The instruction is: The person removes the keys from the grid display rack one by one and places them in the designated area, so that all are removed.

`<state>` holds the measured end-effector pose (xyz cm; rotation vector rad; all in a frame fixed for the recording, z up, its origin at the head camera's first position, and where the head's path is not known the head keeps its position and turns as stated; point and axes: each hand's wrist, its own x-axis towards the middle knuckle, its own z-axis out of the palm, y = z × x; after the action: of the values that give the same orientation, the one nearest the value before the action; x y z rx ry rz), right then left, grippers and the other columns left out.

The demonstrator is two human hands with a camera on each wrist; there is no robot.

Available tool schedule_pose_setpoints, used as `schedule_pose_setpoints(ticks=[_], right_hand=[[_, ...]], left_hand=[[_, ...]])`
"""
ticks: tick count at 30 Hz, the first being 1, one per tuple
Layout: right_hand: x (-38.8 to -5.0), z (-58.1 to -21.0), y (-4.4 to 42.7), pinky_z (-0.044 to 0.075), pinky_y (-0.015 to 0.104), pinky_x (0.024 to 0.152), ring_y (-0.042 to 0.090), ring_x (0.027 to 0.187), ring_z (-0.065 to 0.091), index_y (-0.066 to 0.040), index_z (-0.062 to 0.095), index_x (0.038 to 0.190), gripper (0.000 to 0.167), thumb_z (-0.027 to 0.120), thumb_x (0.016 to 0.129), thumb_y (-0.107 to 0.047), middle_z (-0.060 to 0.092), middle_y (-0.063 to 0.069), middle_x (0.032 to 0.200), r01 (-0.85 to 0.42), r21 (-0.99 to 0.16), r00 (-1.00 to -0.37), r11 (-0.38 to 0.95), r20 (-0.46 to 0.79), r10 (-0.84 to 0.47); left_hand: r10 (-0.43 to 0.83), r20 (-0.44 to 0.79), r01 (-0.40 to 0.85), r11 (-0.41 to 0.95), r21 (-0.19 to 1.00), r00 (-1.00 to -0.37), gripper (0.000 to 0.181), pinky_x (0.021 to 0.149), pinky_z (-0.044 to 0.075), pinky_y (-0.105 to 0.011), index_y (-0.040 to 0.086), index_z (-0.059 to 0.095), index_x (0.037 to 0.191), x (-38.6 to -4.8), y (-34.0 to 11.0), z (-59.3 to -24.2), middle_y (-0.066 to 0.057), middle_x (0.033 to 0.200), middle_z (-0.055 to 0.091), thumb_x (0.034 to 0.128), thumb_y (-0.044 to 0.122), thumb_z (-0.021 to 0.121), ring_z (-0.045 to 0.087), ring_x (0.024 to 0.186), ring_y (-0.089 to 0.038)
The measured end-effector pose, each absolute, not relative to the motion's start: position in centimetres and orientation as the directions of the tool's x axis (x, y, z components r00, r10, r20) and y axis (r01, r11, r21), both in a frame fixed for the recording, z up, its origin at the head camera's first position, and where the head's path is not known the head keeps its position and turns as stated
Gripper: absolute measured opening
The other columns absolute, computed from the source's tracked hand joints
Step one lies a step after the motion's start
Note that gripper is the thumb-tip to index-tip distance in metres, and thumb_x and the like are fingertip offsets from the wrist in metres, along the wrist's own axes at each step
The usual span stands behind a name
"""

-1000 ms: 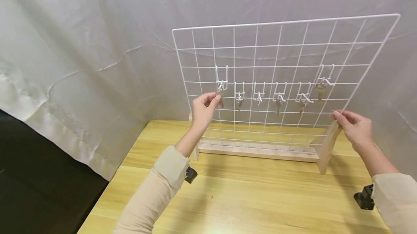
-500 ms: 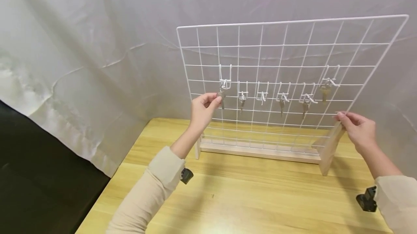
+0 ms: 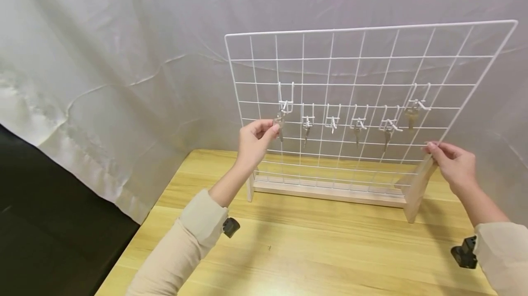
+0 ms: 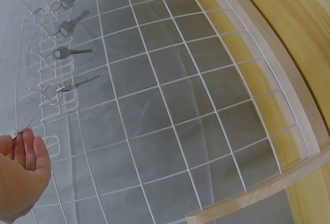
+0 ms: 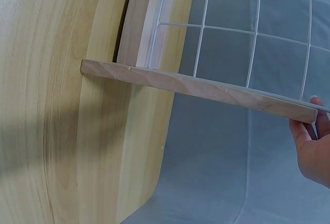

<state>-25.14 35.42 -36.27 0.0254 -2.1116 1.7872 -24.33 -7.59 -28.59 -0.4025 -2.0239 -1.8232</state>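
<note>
At far left, the left hand (image 3: 252, 144) – thumb and forefinger pinching a key (image 3: 281, 136) nr. its head. Key lies at the fingertips, just right of that hand, long axis approx. vert., blade down. Its ring (image 3: 282, 113) sits immediately below the upper-left hook (image 3: 286, 107), i.e. up and slightly right of the fingertips; whether ring is threaded on hook – can't tell. Left hand is the nearer; the other is well apart. Centre: lower hooks (image 3: 359, 124) on the wire grid (image 3: 371, 29), w/ hanging keys (image 3: 357, 137). Far right: right hand (image 3: 455, 163) grips top end of wooden side support (image 3: 417, 190), standing on desk (image 3: 330, 250).
</note>
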Motion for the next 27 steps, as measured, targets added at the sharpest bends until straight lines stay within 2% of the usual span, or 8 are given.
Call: schedule_pose_setpoints(ticks=[5,14,22,27], right_hand=[[-25.2,-36.4,35.5,0.047,0.003,0.057,-0.013,0.065,0.059,-0.034,0.068,0.081,0.022,0.058,0.091,-0.017,0.067,-0.026,0.072,-0.245,-0.947,-0.930,0.209,0.291,0.226],[-25.1,-36.3,35.5,0.047,0.002,0.057,-0.013,0.065,0.059,-0.036,0.067,0.080,0.024,0.058,0.091,-0.016,0.066,-0.027,0.070,-0.237,-0.947,-0.929,0.218,0.287,0.233],[-25.0,-36.2,35.4,0.046,0.003,0.056,-0.013,0.064,0.058,-0.036,0.066,0.081,0.023,0.057,0.091,-0.017,0.066,-0.027,0.069,-0.228,-0.943,-0.930,0.243,0.284,0.232],[-25.1,-36.2,35.5,0.046,0.002,0.056,-0.013,0.064,0.058,-0.036,0.066,0.080,0.023,0.058,0.091,-0.018,0.066,-0.027,0.069,-0.222,-0.944,-0.930,0.245,0.280,0.237]], left_hand=[[-0.044,0.466,0.459,0.108,0.882,-0.884,0.014,0.069,0.056,-0.018,-0.011,0.064,0.094,-24.0,-7.8,-28.4,-0.027,0.091,0.067,0.0852,-0.001,0.061,0.059,0.065,0.001],[-0.024,0.435,0.428,0.141,0.893,-0.900,0.014,0.067,0.054,-0.014,-0.010,0.064,0.095,-23.4,-8.1,-28.6,-0.026,0.091,0.067,0.0855,0.000,0.062,0.058,0.065,0.000],[-0.031,0.357,0.350,0.135,0.927,-0.933,0.014,0.069,0.055,-0.017,-0.009,0.065,0.095,-23.2,-8.4,-30.3,-0.025,0.091,0.067,0.0854,0.001,0.062,0.062,0.068,-0.007],[-0.035,0.326,0.319,0.135,0.938,-0.945,0.014,0.068,0.056,-0.018,-0.009,0.065,0.095,-23.1,-8.6,-31.6,-0.024,0.090,0.068,0.0851,0.001,0.063,0.059,0.065,-0.002]])
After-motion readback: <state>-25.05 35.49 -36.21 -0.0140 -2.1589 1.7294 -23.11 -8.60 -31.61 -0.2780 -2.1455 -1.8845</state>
